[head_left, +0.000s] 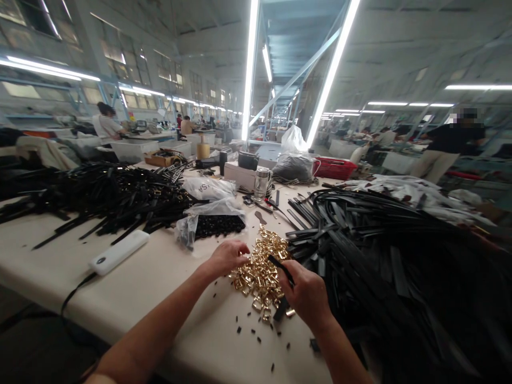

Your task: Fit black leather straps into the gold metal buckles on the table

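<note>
My right hand [307,290] is closed around a black strap [282,268], whose short end sticks out toward the left. Below that hand lies the lower right part of a heap of gold metal buckles [260,269]. My left hand [229,257] hovers at the left edge of the heap, its thumb and curled fingers apart; nothing shows between them. To the right spreads a large pile of black straps [360,234]. Small black bits [253,331] are scattered on the table near the buckles.
A clear plastic bag of black pieces [220,226] lies beyond my left hand. Finished-looking black straps with gold glints [120,192] cover the table's left. Nearer stand a white corded device [120,253], a glass jar [262,184] and a red basket [334,168]. People work in the background.
</note>
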A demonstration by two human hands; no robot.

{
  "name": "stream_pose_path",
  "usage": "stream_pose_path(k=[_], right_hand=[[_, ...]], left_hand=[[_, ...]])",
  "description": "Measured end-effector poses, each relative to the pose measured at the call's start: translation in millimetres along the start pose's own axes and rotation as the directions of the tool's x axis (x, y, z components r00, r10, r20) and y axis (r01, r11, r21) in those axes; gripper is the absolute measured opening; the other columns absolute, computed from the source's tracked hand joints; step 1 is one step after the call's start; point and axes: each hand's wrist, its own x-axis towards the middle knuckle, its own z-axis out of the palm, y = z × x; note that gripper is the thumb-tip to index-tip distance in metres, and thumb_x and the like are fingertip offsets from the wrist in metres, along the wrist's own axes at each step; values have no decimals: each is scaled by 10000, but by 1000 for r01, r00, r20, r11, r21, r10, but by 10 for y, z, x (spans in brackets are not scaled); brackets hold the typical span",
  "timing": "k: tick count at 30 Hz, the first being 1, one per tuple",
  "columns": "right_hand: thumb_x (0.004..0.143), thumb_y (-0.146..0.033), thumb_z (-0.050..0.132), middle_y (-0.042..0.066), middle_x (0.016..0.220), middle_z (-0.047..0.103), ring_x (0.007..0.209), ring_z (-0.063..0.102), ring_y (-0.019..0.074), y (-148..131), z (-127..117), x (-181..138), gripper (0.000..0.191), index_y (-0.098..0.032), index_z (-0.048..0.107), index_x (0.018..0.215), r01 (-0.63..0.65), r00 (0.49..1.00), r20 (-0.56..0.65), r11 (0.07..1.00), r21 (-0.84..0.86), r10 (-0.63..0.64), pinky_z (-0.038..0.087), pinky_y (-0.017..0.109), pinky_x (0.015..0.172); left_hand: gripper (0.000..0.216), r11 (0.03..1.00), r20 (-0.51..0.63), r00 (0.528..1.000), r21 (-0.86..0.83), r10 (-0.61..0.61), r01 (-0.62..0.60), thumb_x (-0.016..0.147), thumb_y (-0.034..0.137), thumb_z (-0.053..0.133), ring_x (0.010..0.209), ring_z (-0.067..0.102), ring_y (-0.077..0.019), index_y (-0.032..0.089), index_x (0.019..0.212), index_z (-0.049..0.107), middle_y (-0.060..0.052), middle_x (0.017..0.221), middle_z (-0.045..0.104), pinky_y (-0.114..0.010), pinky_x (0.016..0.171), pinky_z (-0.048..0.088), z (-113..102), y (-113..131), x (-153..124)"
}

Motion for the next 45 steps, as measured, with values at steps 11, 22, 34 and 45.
stream_pose_path(k=[11, 22, 34, 45], right_hand=[[897, -308, 458, 8, 691, 618, 620, 550, 124, -240, -466, 122, 216, -190, 619, 814, -80, 996, 43, 978, 190, 73, 394, 215, 611], [795, -467, 585, -52, 571, 514, 397, 316, 49, -57, -181, 319, 287, -187, 549, 747, -428, 871, 256, 391, 815, 419, 242, 179, 362], [733, -475, 653, -70, 532, 497, 360, 267, 19, 61, 348, 143, 340, -171, 507, 693, -575, 759, 479, 108, 811, 442, 135, 163, 336], [684, -474, 679, -76, 479, 484, 324, 271, 14, -80, 426, 107, 350, -173, 503, 663, -728, 673, 707, 27, 685, 217, 117, 183, 326]], left_hand=[[164, 988, 111, 994, 150, 6, -23, 761, 231, 541, 799, 591, -180, 229, 778, 704, -35, 811, 655, -262, 726, 425, 256, 127, 122], [236, 996, -8, 999, 80, -50, 50, 743, 182, 534, 850, 611, -177, 232, 897, 706, -30, 884, 691, -265, 765, 436, 361, 107, 107], [283, 412, 137, 952, -878, -275, 245, 656, 331, 699, 536, 543, -86, 128, 853, 675, -15, 695, 653, -216, 541, 429, 400, -13, 175], [255, 168, 113, 958, -973, -265, 161, 571, 264, 782, 511, 526, -69, 129, 706, 613, 33, 598, 579, -191, 521, 409, 418, 119, 138]])
